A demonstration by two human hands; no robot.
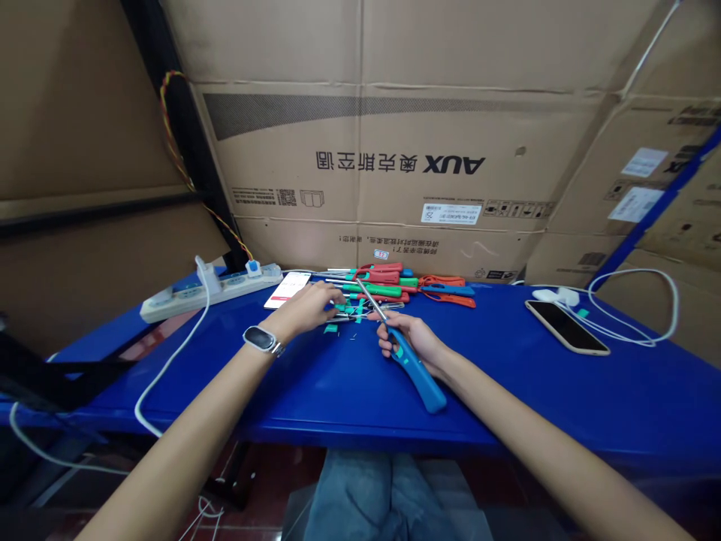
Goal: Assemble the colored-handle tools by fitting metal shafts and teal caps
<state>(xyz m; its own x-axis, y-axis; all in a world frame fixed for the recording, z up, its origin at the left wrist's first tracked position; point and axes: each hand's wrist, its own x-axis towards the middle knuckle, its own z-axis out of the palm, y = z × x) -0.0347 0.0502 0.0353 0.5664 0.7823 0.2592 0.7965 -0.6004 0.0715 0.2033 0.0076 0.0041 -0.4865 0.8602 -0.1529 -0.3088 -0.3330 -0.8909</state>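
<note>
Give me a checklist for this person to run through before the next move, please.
1. Blue-handled tool gripped in the right hand: ok.
2. Its metal rod pointing away from the right hand: ok.
3. Left hand holding something: cannot tell; its fingers are over the small parts.
4. Table free of loose bits: not ok; a green scrap lies near the left hand.
5. Dark-screened phone well apart from both hands: ok.
</note>
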